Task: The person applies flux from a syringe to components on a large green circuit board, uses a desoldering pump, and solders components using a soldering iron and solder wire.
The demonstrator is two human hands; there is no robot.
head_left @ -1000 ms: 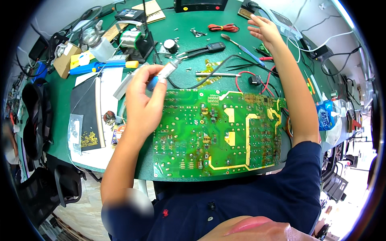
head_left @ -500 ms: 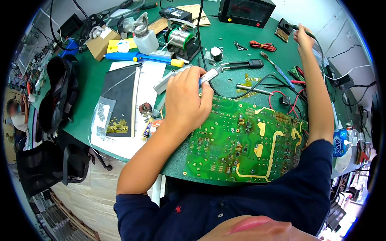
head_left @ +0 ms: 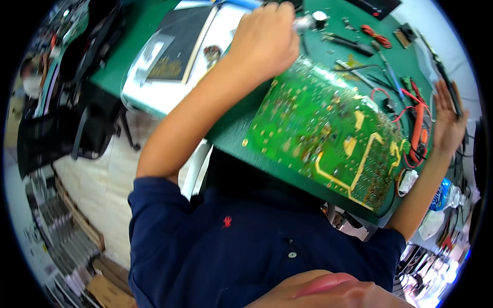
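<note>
Closest to the person, the big green circuit board (head_left: pixel 328 136) is lying along the near edge of the green bench (head_left: pixel 231 126), and it doesn't look like it's budged. What did change: the right hand (head_left: pixel 449 123) has come back from the far side and is now off the board's right end, with a black pen-shaped tool (head_left: pixel 440 64). So now both hands are loaded. Its grip looks pretty loose, fingers nearly straight, tool between them and the thumb.

Further out, at the board's far left corner, the left hand (head_left: pixel 269 41) is curled snug around a small pale tube (head_left: pixel 304 23); too blurry to see the fingertips. Way back there's the little holder (head_left: pixel 405 35), beyond the red cable bundle (head_left: pixel 376 36).
</note>
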